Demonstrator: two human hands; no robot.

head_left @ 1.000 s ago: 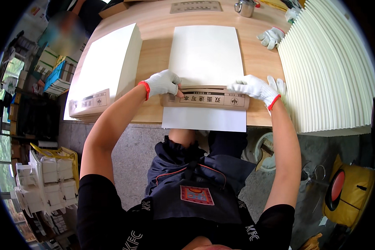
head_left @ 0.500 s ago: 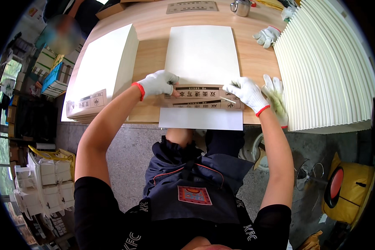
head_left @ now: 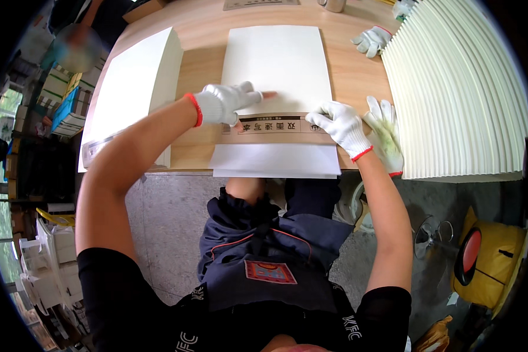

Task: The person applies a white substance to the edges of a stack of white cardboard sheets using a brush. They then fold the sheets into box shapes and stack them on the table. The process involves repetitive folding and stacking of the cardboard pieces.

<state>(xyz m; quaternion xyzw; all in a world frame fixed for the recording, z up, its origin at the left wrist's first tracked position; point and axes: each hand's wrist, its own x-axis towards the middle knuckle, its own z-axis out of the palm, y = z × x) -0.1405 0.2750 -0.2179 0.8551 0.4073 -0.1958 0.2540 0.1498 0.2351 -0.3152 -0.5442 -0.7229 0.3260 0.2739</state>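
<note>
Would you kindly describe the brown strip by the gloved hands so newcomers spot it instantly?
On the table, find the middle white sheets. The brown strip crosses their nearer part. Unlike the far brown piece, it has the left hand and right hand at its ends.

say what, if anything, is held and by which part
Cannot tell: the right hand curls over the brown strip near its right end, perhaps gripping it; the left hand, a finger extended, is near its left end.

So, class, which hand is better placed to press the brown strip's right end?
Probably the right hand: it sits at that end of the brown strip, while the left hand is nearer the other.
</note>
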